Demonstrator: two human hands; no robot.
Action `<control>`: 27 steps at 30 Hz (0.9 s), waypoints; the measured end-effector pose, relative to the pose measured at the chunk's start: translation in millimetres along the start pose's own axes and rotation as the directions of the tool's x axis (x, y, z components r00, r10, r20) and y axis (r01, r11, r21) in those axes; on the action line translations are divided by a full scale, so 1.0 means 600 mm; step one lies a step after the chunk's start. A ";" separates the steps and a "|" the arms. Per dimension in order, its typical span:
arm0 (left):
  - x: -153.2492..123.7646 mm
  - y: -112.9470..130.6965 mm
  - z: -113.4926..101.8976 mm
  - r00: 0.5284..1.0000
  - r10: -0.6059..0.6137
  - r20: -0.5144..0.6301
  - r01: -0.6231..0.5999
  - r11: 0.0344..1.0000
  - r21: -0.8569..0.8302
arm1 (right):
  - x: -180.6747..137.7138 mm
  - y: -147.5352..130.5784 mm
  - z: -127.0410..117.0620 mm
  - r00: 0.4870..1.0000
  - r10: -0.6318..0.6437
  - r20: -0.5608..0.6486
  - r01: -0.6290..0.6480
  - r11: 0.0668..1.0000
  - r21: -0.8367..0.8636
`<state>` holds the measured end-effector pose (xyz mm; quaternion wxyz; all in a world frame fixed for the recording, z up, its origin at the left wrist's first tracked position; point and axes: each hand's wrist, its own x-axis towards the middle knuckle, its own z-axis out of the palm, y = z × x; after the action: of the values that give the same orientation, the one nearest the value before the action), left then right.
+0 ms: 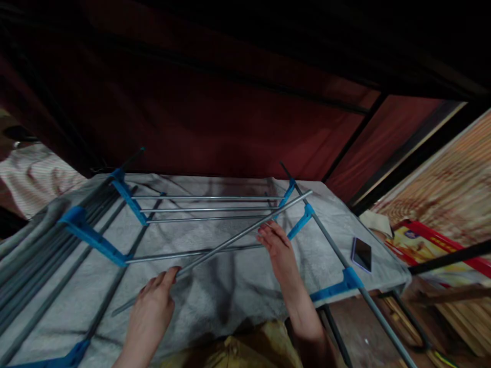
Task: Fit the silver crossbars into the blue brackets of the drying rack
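Note:
A long grey metal rod (230, 242) lies slantwise in front of me, its far end up to the right. My left hand (153, 306) is closed around it near its lower end. Just under its upper part is my right hand (276, 245), fingers loosely apart, the fingertips touching or almost touching the rod. Below and behind stands a partly built rack of grey tubes with blue plastic brackets (97, 240). Several thin crossbars (210, 209) run between the left and right brackets, and a nearer crossbar (164, 256) passes beneath the held rod.
The rack sits on a grey cloth (215, 301) over a raised surface. Loose tubes (49, 255) lie bunched at the left. A phone (361, 254) rests near the right edge, beyond a long upright tube (333, 240). A red-and-yellow package (433, 248) and wooden slats (460, 319) are farther right.

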<state>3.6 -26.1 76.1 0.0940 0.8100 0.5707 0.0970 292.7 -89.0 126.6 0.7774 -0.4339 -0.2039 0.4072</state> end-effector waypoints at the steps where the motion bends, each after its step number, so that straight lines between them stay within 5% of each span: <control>1: -0.001 -0.003 0.001 1.000 0.015 0.006 -0.016 1.000 0.026 | 0.003 -0.008 0.002 1.000 -0.022 -0.002 0.022 1.000 0.013; 8: -0.005 -0.013 0.002 0.998 -0.005 0.058 -0.001 0.993 0.116 | 0.013 -0.020 -0.014 1.000 -0.017 -0.013 0.017 1.000 0.015; 18: 0.001 -0.030 0.007 0.999 -0.008 0.037 0.004 0.994 0.113 | 0.022 0.045 -0.070 0.988 0.080 -0.132 -0.079 0.997 0.015; 27: -0.019 -0.035 0.012 1.000 -0.001 0.027 -0.003 0.993 0.120 | 0.008 0.139 -0.195 0.967 0.136 -0.216 -0.144 0.989 -0.022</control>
<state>-17.2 -30.4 62.9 0.0525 0.8156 0.5738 0.0518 336.3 -120.2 -7.0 0.7557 -0.5032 -0.0955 0.4082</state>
